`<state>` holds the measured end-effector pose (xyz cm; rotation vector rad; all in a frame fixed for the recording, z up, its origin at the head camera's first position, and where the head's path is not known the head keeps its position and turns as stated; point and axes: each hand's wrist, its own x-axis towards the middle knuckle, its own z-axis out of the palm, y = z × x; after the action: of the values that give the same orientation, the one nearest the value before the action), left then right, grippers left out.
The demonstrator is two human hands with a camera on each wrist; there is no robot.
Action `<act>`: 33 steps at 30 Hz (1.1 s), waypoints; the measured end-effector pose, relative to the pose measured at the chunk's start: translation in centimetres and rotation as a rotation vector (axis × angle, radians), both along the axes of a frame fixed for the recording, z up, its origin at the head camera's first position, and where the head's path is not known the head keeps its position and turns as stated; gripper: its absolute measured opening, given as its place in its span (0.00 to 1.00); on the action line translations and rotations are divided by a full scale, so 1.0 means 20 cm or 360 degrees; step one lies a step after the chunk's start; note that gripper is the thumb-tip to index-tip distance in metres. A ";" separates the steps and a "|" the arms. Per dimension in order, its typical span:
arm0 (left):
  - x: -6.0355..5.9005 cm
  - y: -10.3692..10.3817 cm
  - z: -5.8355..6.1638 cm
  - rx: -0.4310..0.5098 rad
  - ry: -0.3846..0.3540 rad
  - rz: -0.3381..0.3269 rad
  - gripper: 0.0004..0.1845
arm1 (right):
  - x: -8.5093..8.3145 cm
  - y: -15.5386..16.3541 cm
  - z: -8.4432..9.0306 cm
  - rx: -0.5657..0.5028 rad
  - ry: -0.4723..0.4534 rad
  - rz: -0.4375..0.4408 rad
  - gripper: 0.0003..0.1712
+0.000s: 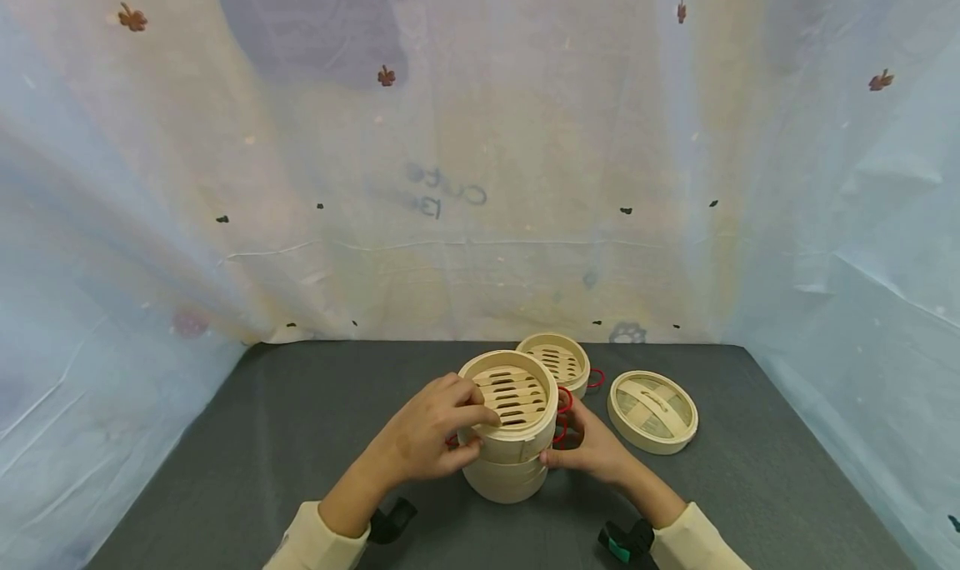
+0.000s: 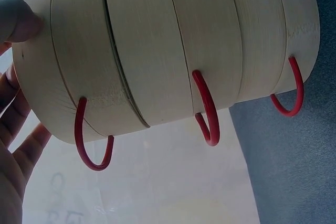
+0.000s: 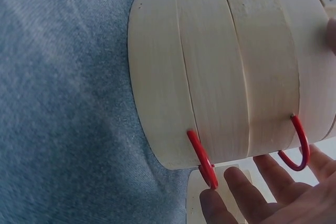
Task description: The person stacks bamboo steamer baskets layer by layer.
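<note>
steamer stack point(image 1: 508, 437) mid-mat point(image 1: 300, 437) | left hand point(image 1: 431, 437) fingers curled over top tier rim | right hand point(image 1: 592, 449) fingers loosely spread by red loops | behind: single tier point(image 1: 557, 360) | right, apart: lid point(image 1: 652, 410)

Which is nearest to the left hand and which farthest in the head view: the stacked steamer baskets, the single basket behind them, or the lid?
1. The stacked steamer baskets, front and centre: the left hand holds the top one.
2. The single basket, just behind the stack.
3. The lid, lying off to the right.
</note>
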<state>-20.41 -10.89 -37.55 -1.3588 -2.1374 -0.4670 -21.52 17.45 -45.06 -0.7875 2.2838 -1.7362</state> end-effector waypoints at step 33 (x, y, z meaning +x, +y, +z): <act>0.01 0.00 0.02 -0.0029 -0.0119 0.0017 0.16 | 0.01 0.01 0.01 -0.0008 0.0087 0.0001 0.48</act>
<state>-20.22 -10.99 -37.23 -1.3591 -2.2128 -0.5030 -21.27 17.61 -44.78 -0.8469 2.3144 -1.7417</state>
